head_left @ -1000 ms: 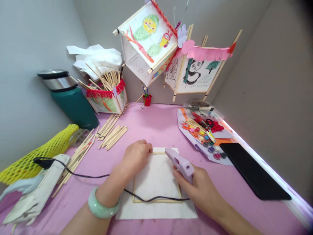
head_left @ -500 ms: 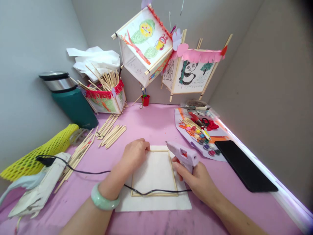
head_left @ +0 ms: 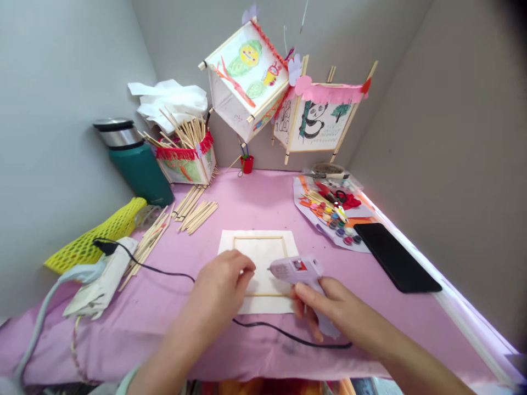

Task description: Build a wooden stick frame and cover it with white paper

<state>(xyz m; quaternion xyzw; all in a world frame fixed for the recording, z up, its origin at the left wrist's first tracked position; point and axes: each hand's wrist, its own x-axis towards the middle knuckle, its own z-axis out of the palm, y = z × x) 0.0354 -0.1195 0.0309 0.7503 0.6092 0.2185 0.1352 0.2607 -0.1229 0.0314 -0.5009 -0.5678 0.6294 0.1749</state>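
A lilac hot glue gun (head_left: 292, 267) is gripped in my right hand (head_left: 325, 302), its nozzle pointing left over the paper. My left hand (head_left: 222, 285) is closed, thumb and fingertips pinched just left of the nozzle tip. Whatever is between those fingertips, if anything, is too small to make out. Beneath both hands lies a sheet of white paper (head_left: 267, 306) with a square frame of thin wooden sticks (head_left: 259, 237) on it. My left hand covers the frame's left side. The gun's black cord (head_left: 280, 330) runs across the front of the table.
Bundles of sticks (head_left: 200, 217) and a white power strip (head_left: 102, 280) lie left. Behind them stand a teal bottle (head_left: 142, 173) and a decorated stick box (head_left: 185, 167). Paper lanterns (head_left: 242, 71) hang at the back. Paint pots (head_left: 340, 232) and a black phone (head_left: 397, 257) are right.
My left hand has left the frame's upper left corner and come nearer to me. The glue gun has moved down, its nozzle now close to my left fingertips. The whole view has shifted.
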